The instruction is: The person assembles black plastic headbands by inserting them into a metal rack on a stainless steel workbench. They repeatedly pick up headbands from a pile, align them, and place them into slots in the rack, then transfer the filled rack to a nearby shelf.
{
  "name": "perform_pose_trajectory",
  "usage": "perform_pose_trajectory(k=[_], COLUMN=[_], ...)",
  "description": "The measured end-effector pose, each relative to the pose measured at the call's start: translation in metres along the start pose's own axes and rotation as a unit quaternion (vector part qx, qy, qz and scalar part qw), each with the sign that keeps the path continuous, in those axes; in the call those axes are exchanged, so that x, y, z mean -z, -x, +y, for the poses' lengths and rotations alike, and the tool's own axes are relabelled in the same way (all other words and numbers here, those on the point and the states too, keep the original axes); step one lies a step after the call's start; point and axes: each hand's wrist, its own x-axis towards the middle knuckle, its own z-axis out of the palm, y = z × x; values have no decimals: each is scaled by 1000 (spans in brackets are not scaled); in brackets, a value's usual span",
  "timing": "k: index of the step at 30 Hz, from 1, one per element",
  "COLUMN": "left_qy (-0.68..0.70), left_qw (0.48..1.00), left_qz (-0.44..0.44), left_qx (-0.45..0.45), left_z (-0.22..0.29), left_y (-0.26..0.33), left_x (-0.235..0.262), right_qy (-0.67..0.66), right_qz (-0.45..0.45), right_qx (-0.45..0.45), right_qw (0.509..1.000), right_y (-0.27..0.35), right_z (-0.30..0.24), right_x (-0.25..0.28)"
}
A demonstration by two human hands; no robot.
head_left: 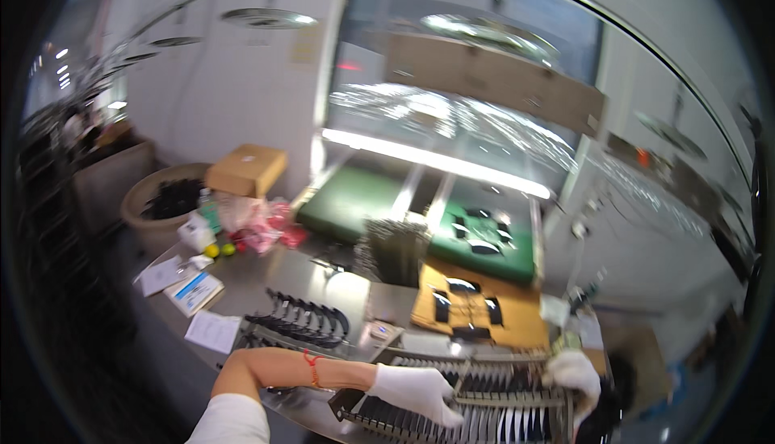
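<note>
Both hands wear white gloves and rest on a metal rack (484,412) of dark, thin upright pieces at the near edge of the steel worktop (323,282). The left hand (416,391) lies flat across the rack's left part, its grip spread over the slats. The right hand (575,375) curls over the rack's right end, its grip pressed around the frame there. A red band (312,367) circles the left forearm. Just left of the rack, curved black pieces (303,321) sit in a row. Beyond lie an orange mat (476,307), a green mat (484,238) and a cardboard box (246,169).
</note>
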Motion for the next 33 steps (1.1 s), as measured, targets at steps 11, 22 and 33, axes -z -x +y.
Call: perform_pose_trajectory(k=[11,22,33], left_qy=[-14,226,45], left_qw=[995,852,965], left_qz=[90,473,221], left_qx=[32,1,132], left_z=[-12,-6,74], left_y=[106,362,475], left_x=[29,116,114], right_qy=[-133,207,539], right_qz=[-214,46,183], right_qx=[139,-14,29], right_qw=[958,977,822], right_y=[-56,-241,-498], right_z=[32,-8,-11], right_x=[-67,-331,-410])
